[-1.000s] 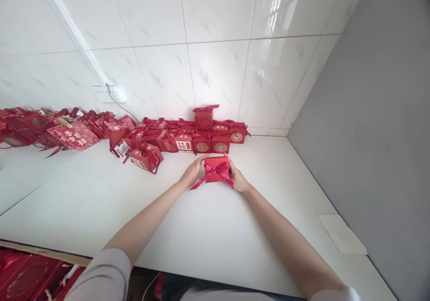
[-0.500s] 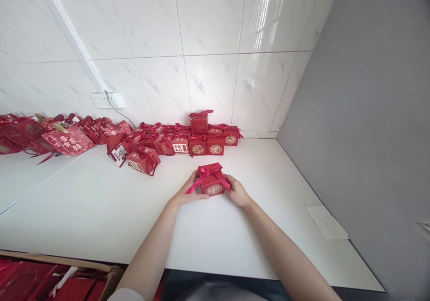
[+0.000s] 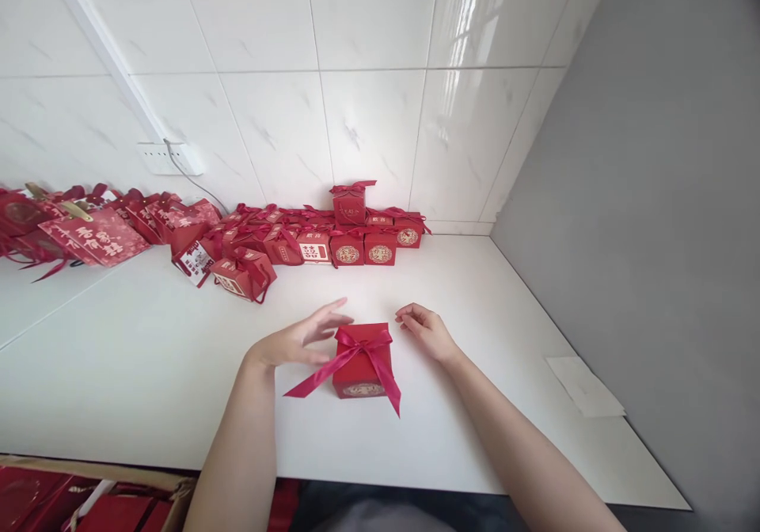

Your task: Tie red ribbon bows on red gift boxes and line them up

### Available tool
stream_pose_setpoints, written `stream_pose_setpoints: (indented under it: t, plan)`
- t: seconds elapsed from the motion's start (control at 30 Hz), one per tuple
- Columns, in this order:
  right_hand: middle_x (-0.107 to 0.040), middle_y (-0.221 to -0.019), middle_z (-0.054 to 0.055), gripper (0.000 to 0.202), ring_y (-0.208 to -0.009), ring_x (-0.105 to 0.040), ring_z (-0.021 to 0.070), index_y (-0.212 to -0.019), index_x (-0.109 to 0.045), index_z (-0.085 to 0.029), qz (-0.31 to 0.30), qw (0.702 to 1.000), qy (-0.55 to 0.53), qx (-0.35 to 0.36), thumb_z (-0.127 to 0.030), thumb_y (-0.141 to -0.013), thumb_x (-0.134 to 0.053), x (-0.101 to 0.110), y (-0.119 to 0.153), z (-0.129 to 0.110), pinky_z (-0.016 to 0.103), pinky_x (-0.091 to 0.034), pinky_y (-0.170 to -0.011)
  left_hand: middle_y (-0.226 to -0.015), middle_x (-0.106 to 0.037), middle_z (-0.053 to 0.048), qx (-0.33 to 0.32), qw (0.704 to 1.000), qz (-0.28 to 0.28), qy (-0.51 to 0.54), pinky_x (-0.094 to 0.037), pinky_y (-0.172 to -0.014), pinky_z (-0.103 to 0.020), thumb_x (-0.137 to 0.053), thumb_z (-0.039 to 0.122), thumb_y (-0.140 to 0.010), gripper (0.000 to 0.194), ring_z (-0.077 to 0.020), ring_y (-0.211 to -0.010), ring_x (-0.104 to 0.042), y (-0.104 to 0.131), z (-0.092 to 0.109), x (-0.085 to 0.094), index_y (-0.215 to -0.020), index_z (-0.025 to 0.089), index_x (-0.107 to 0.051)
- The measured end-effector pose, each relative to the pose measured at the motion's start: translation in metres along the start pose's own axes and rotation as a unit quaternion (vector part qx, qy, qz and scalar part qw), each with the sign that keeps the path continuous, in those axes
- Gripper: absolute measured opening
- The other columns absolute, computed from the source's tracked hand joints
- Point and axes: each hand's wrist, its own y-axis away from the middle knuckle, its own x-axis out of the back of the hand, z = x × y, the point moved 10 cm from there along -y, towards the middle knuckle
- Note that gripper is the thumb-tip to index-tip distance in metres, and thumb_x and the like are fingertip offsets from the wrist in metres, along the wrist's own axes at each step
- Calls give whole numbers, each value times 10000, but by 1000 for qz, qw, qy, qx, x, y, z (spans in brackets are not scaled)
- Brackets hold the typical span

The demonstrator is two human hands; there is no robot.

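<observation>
A red gift box (image 3: 363,370) stands on the white table, with a pink-red ribbon (image 3: 360,347) tied in a bow on top and long tails hanging to both sides. A round pale emblem shows on its front. My left hand (image 3: 305,336) is just left of the box, fingers spread and holding nothing; whether a fingertip touches the box I cannot tell. Off the box's right back corner, my right hand (image 3: 424,328) hovers apart from it. Its fingers are curled together, and what is in them, if anything, is hidden.
Rows of similar red boxes (image 3: 347,251) line the wall, one stacked on top. Left of them lie a tilted box (image 3: 245,275) and red gift bags (image 3: 100,235). A paper sheet (image 3: 585,387) rests at the right edge. A carton (image 3: 178,500) of red boxes is at lower left.
Both hands have let go of the gift box and moved apart. The box now stands closer to me. The view has shifted slightly.
</observation>
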Motion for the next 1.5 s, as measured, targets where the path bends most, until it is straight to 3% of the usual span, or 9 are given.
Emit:
stream_pose_setpoints:
  t: [0.07, 0.13, 0.2, 0.27, 0.47, 0.6, 0.83, 1.2, 1.5]
  plan:
    - [-682, -992, 56, 257, -888, -615, 212, -947, -644, -216, -4, 1000, 3, 1, -439, -881, -537, -2, 5, -8, 383, -461, -876, -1501, -391, -106, -42, 995, 88, 23, -248, -1173, -470, -583, 414, -879, 710, -253, -1426, -328, 0, 18, 15, -1495, 310, -244]
    - [-667, -1078, 56, 274, -989, -597, 221, -977, -643, -228, -17, 1000, 0, 10, -466, -901, -530, -7, 11, -23, 377, -448, -903, -1487, -412, -91, -72, 987, 141, 9, -256, -1172, -456, -530, 410, -910, 442, -257, -1420, -333, -4, 34, 18, -1328, 270, -493]
    - [-629, -1197, 61, 285, -1098, -566, 230, -1022, -626, -241, -39, 998, -17, 36, -480, -932, -499, -15, 19, -43, 380, -433, -938, -1457, -445, -78, -57, 988, 140, -30, -283, -1161, -438, -560, 398, -892, 256, -267, -1399, -361, -14, 41, 6, -1071, 228, -626]
    - [-577, -1297, 60, 273, -1192, -525, 234, -1021, -612, -253, -56, 996, -30, 55, -477, -958, -468, -21, 27, -62, 390, -401, -994, -1430, -470, -64, -20, 989, 133, -68, -323, -1137, -414, -594, 395, -868, 194, -267, -1378, -385, -23, 39, -6, -932, 217, -638]
    - [-490, -1388, 46, 307, -1357, -387, 244, -1039, -627, -285, -114, 992, -26, 49, -492, -987, -406, -36, 39, -79, 420, -303, -1119, -1416, -467, -42, 42, 987, 133, -85, -433, -1031, -385, -595, 389, -864, 172, -256, -1291, -474, -26, 30, -22, -919, 227, -605]
    - [-480, -1401, 42, 306, -1374, -368, 247, -1041, -638, -288, -142, 988, -44, 38, -490, -986, -414, -43, 40, -73, 443, -283, -1140, -1387, -487, -43, 30, 987, 124, -93, -396, -1067, -388, -623, 365, -851, 151, -253, -1303, -457, -27, 30, -25, -860, 215, -607]
    - [-477, -1416, 44, 204, -1376, -378, 265, -827, -600, -246, -156, 985, -63, 47, -428, -919, -587, -41, 43, -80, 451, -298, -1125, -1303, -540, -55, -14, 991, 116, -63, -402, -1066, -369, -682, 321, -815, 129, -236, -1229, -516, -41, 31, -42, -813, 209, -618]
    - [-488, -1391, 62, 273, -1335, -431, 254, -767, -625, -209, -176, 982, -66, 23, -393, -955, -550, -35, 43, -78, 447, -320, -1113, -1275, -554, -64, -37, 990, 121, -61, -417, -1049, -360, -678, 275, -831, 97, -220, -1198, -535, -43, 32, -43, -818, 199, -619]
    - [-426, -1486, 24, 245, -1430, -315, 258, -682, -666, -204, -234, 964, -123, 1, -323, -896, -661, -41, 47, -78, 431, -281, -1156, -1242, -565, -73, -19, 992, 115, -57, -445, -996, -358, -696, 300, -816, 138, -238, -1191, -538, -43, 27, -42, -792, 195, -611]
